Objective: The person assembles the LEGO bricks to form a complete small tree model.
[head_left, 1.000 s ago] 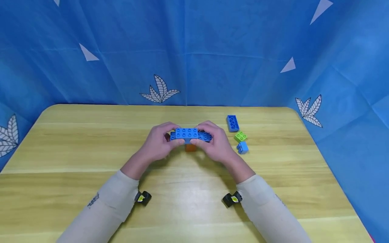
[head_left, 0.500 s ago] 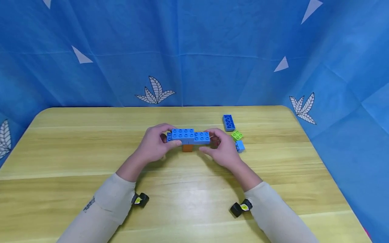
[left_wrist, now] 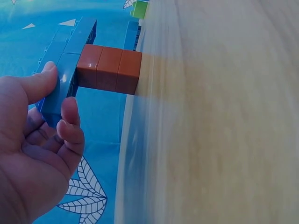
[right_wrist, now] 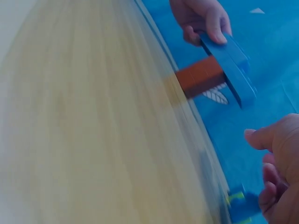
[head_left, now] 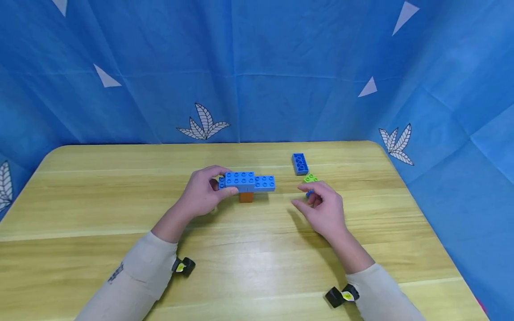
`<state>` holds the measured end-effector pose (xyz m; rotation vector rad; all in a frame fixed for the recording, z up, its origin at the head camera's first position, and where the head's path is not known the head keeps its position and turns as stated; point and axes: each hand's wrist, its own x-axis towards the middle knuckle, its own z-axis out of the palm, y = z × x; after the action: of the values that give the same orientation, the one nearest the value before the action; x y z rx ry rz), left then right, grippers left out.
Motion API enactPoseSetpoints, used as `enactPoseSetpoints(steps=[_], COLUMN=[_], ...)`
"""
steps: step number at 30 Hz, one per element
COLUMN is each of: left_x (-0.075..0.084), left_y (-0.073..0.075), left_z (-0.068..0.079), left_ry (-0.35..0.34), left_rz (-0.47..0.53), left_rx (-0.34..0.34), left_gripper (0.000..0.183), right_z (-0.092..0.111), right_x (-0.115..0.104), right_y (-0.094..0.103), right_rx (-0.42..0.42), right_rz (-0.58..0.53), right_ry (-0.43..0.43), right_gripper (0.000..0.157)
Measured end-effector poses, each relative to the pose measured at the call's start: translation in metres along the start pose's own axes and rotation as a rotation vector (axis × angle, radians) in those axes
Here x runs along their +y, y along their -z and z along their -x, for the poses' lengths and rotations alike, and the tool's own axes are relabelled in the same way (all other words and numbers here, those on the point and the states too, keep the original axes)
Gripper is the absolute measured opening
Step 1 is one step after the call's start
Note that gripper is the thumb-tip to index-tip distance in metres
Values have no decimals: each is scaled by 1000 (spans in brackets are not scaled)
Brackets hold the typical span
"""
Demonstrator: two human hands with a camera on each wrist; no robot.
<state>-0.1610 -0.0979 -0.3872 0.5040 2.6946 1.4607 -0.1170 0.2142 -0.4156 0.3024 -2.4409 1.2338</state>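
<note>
My left hand [head_left: 202, 192] grips the left end of a T-shaped toy brick build, its thumb on the front of the upper blue brick [head_left: 239, 179]. That brick overlaps a lower row of blue bricks [head_left: 265, 183]. Under the row, a column of several orange-brown bricks [left_wrist: 110, 70] stands on the table, clearest in the left wrist view. My right hand [head_left: 326, 210] hovers to the right with thumb and fingers parted and nothing held. Right behind its fingers are a lime green brick [head_left: 311, 178] and a small blue brick [head_left: 309, 193], mostly hidden by the hand.
A dark blue brick [head_left: 300, 164] lies with its hollow side up behind the green one. The wooden table [head_left: 120, 191] runs back to a blue curtain [head_left: 273, 111] with leaf prints. Black wrist cameras sit on both sleeves.
My right hand has let go of the build's right end and moved right to the loose bricks. The left hand keeps its grip, and the build stands in place.
</note>
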Motion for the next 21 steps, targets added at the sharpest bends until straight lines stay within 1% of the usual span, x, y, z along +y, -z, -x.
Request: enactPoseSetpoints(steps=[2, 4, 11, 15, 21], left_x=[0, -1, 0, 0, 1], left_y=[0, 0, 0, 1, 1], left_z=[0, 0, 1, 1, 1], left_ry=[3, 1, 9, 5, 1], left_rz=[-4, -4, -6, -6, -3], left_rx=[0, -2, -1, -4, -10], left_gripper=[39, 40, 38, 39, 42], right_z=[0, 0, -3, -4, -6], right_x=[5, 8, 22, 27, 29], right_y=[6, 12, 26, 28, 29], right_rx=[21, 15, -71, -122, -148], right_rz=[41, 76, 151, 172, 205], right_ry=[6, -7, -90, -110, -83], right_gripper=[36, 39, 49, 49, 43])
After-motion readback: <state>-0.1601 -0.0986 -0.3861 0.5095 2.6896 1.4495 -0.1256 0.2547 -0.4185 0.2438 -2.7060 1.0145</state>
